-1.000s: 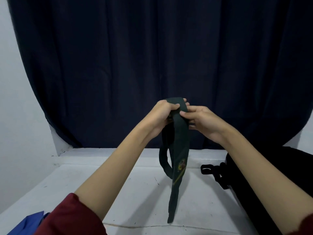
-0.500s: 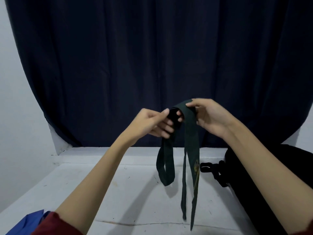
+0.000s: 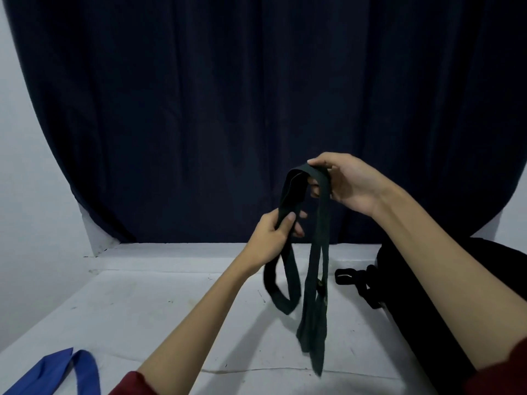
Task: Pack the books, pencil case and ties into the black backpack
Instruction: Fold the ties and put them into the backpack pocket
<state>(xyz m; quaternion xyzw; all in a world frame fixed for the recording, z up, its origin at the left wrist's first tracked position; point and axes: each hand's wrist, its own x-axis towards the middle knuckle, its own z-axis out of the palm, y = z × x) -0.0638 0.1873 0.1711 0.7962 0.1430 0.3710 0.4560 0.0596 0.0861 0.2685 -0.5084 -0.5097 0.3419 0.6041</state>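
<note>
Fingers [image 3: 291, 220] of your left hand [image 3: 272, 232] are curled round one strand of the dark green tie [image 3: 313, 295], thumb pressed across its front. Your right hand [image 3: 346, 183] pinches the top fold of the same tie, thumb above and fingers beneath. The tie hangs in loose loops above the white table [image 3: 142, 309], its lower ends dangling just over the surface. Judged status: folding is unfinished and this tie is not yet packed. The black backpack [image 3: 427, 280] lies at the right of the table, its strap [image 3: 356, 280] trailing toward the tie; whether it is open cannot be told. A blue tie [image 3: 57, 372] lies at the near left, unpacked. Books and pencil case are not in view; their status cannot be confirmed.
</note>
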